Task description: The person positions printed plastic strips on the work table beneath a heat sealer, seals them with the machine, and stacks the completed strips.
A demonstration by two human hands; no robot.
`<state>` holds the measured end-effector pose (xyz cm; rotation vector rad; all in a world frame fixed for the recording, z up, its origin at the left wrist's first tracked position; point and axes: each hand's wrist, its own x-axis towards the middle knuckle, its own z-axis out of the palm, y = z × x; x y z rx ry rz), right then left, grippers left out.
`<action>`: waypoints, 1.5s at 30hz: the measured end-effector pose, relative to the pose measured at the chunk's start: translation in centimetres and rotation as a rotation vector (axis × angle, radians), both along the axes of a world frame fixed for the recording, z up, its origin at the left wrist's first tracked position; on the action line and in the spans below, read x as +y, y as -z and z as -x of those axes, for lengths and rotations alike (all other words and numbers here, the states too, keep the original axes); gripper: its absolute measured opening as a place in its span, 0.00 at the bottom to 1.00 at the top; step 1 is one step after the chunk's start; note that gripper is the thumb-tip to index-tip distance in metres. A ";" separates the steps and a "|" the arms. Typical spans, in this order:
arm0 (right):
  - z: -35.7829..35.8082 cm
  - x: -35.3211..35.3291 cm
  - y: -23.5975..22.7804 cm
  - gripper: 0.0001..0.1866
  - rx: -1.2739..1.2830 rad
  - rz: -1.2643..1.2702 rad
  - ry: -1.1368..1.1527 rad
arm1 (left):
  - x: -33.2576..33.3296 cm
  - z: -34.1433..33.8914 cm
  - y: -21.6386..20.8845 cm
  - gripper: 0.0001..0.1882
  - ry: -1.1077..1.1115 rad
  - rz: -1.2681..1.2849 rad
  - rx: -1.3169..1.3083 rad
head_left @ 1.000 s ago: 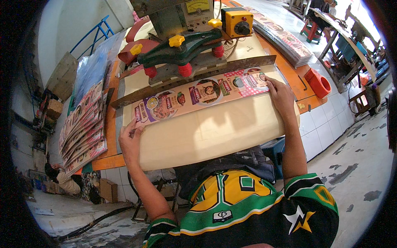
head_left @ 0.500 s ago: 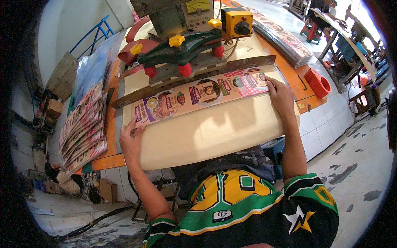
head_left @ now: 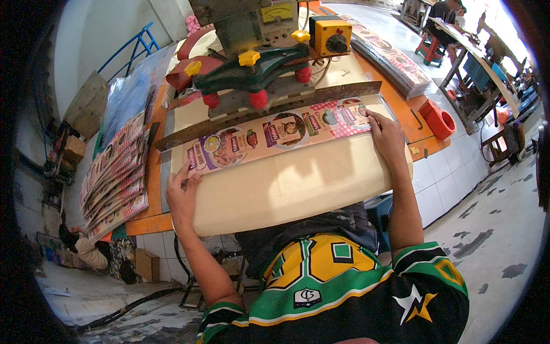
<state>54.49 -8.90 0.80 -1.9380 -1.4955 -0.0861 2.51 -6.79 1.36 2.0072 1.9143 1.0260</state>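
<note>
A long printed plastic sheet (head_left: pixel 269 135) with food pictures lies across the cream-coloured covered pad, slanting up to the right. My left hand (head_left: pixel 182 192) pinches its left end between thumb and fingers. At the far right corner, my right hand (head_left: pixel 385 133) grips the sheet, thumb on top. Just beyond the sheet's far edge runs the long metal bar (head_left: pixel 344 90) of a press machine. Above that bar sits a dark green bracket (head_left: pixel 252 70) with yellow knobs and red round supports. The near part of the pad (head_left: pixel 286 192) curves down toward my body.
A fanned stack of printed sheets (head_left: pixel 117 178) lies on the left, beside clear plastic sheets (head_left: pixel 129 86). Another stack (head_left: pixel 389 57) lies at the far right. Near it are a red ring-shaped roll (head_left: pixel 438 119) and a yellow control box (head_left: pixel 332 38). Another person (head_left: pixel 441 12) sits at the back right.
</note>
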 end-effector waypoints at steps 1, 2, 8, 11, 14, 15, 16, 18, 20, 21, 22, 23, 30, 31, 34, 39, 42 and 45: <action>0.0 0.0 0.0 0.15 0.001 -0.007 -0.004 | 0.0 0.0 0.0 0.35 0.000 0.000 0.000; 0.1 -0.1 -0.1 0.15 0.001 -0.008 -0.004 | 0.0 0.0 0.0 0.36 -0.002 0.002 0.003; 0.5 -0.3 -0.5 0.15 0.044 0.053 0.013 | 0.0 0.0 0.0 0.37 -0.005 0.006 0.014; 0.4 -0.4 -0.4 0.15 0.058 0.034 0.013 | 0.1 0.1 0.1 0.37 0.000 -0.001 0.013; 0.3 -0.4 -0.3 0.15 0.054 0.018 0.006 | 0.0 -0.1 -0.2 0.38 -0.002 0.021 0.011; 0.2 -0.3 -0.1 0.15 0.024 0.003 0.015 | 0.0 -0.1 -0.3 0.38 0.000 0.035 -0.002; 0.2 -0.3 0.0 0.14 -0.006 -0.012 0.024 | 0.0 -0.2 -0.3 0.38 0.001 0.034 -0.002; 0.6 -0.4 -0.5 0.15 0.034 0.003 0.015 | -0.1 0.0 -0.2 0.38 -0.012 0.033 0.002; 0.7 -0.5 -0.6 0.15 0.072 0.017 0.007 | -0.2 -0.1 -0.4 0.39 -0.010 0.044 -0.015; 0.5 -0.4 -0.4 0.15 0.065 0.004 0.003 | -0.2 -0.3 -0.5 0.39 -0.006 0.055 -0.031; 0.4 -0.4 -0.3 0.15 0.057 -0.009 -0.001 | -0.2 -0.3 -0.6 0.39 -0.006 0.055 -0.032; 0.3 -0.4 -0.2 0.15 0.057 -0.009 -0.002 | -0.2 -0.4 -0.6 0.39 -0.009 0.050 -0.026; 0.9 -0.6 -0.9 0.15 0.043 0.022 0.015 | -0.2 0.0 -0.3 0.38 -0.015 0.038 -0.013; 0.8 -0.6 -0.9 0.15 0.045 0.018 0.010 | -0.2 0.0 -0.3 0.38 -0.015 0.038 -0.013; 0.6 -0.5 -0.7 0.15 0.036 0.026 0.014 | -0.1 -0.1 -0.3 0.38 -0.016 0.039 -0.012; 0.2 -0.3 -0.1 0.15 0.024 0.013 0.009 | -0.2 -0.3 -0.5 0.37 -0.016 0.049 -0.022; 0.3 -0.3 -0.2 0.15 0.024 0.012 0.008 | -0.1 0.0 -0.2 0.37 -0.011 0.023 -0.008; 0.3 -0.2 -0.1 0.15 0.022 0.011 0.010 | 0.0 0.1 0.0 0.37 -0.017 0.020 0.008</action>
